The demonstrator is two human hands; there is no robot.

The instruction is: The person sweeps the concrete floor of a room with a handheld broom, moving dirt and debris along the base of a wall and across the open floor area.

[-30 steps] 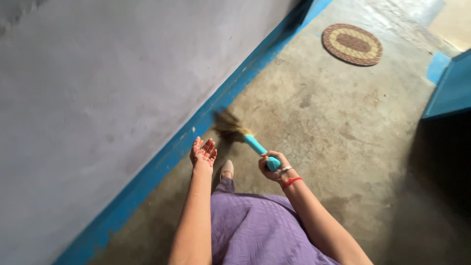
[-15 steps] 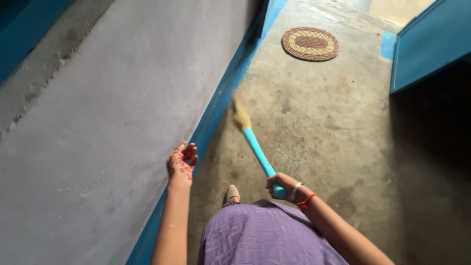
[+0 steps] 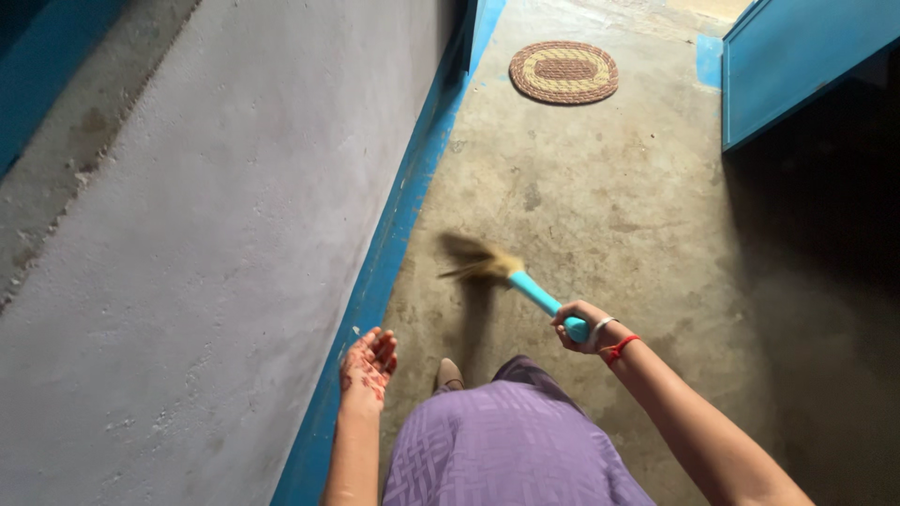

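Concrete floor (image 3: 609,215): rt hand (image 3: 583,327) grips broom (image 3: 511,272), lt hand (image 3: 368,364) empty.

One grass broom (image 3: 506,275) with a turquoise handle, one oval woven doormat (image 3: 563,72), two bare hands, left hand (image 3: 368,364) and right hand (image 3: 580,326), two wrist bands, one foot (image 3: 449,374), one blue door (image 3: 797,56) were visible.

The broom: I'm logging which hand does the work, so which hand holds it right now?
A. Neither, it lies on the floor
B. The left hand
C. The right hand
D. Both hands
C: the right hand is closed around the teal handle of the broom, while the left hand hangs open and empty beside the blue strip of the wall.
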